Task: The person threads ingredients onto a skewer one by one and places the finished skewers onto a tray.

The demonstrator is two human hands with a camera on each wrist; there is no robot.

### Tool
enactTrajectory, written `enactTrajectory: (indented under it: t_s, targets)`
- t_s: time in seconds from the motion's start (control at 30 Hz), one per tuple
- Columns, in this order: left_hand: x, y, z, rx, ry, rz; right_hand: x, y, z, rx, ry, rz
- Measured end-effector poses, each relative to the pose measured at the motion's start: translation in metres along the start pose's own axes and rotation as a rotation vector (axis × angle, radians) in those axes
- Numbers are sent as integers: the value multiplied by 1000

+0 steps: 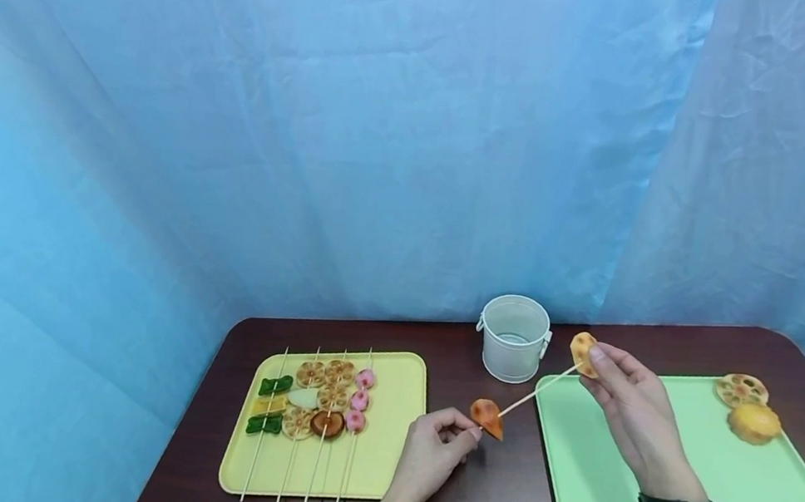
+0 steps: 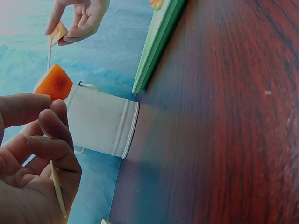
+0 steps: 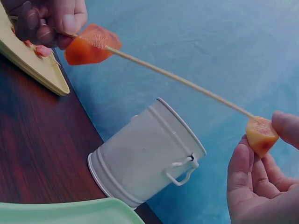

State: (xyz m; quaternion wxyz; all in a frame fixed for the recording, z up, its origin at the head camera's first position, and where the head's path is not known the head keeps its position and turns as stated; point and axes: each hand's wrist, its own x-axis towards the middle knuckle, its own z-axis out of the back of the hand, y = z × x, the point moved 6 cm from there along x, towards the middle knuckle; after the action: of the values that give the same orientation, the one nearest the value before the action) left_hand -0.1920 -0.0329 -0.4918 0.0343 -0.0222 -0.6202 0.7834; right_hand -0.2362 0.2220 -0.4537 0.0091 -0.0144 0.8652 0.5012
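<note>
My left hand (image 1: 432,456) pinches a thin wooden skewer (image 1: 539,391) near one end, its fingertips close against an orange carrot-like chunk (image 1: 487,419) threaded on it. The skewer's lower end shows below the fingers in the left wrist view. Between thumb and fingers, my right hand (image 1: 634,418) holds a pale yellow food piece (image 3: 260,135) at the skewer's other end. Skewer and piece meet there; how deep the tip sits inside is hidden. A length of bare stick runs between the two pieces. Both hands are raised above the table.
On the left, a yellow tray (image 1: 389,450) bears several loaded skewers. A white bucket (image 1: 514,348) stands behind the hands, near the blue curtain (image 1: 384,157). The green tray (image 1: 734,501) at right holds a lotus root slice (image 1: 736,384) and a round yellow piece (image 1: 754,422).
</note>
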Motion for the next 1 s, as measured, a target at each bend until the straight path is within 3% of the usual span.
enactTrajectory:
  t_s: [0.2,0.4,0.6,0.67,0.83,1.0]
  targets:
    - [-3,-8,1,8,-24,22,0,-1,-2,28,22,-1]
    - [-7,-25,4,20,-31,32,1,0,0,-27,5,9]
    - [-1,-4,1,25,-34,15,0,3,2,-250,-49,41]
    - [-3,-8,2,22,-38,-7,-1,4,2,-313,-58,52]
    - [-8,-24,3,29,-39,6,-2,5,2,-350,-44,58]
    - [-2,-3,-1,31,-47,20,-4,6,0,-349,-22,47]
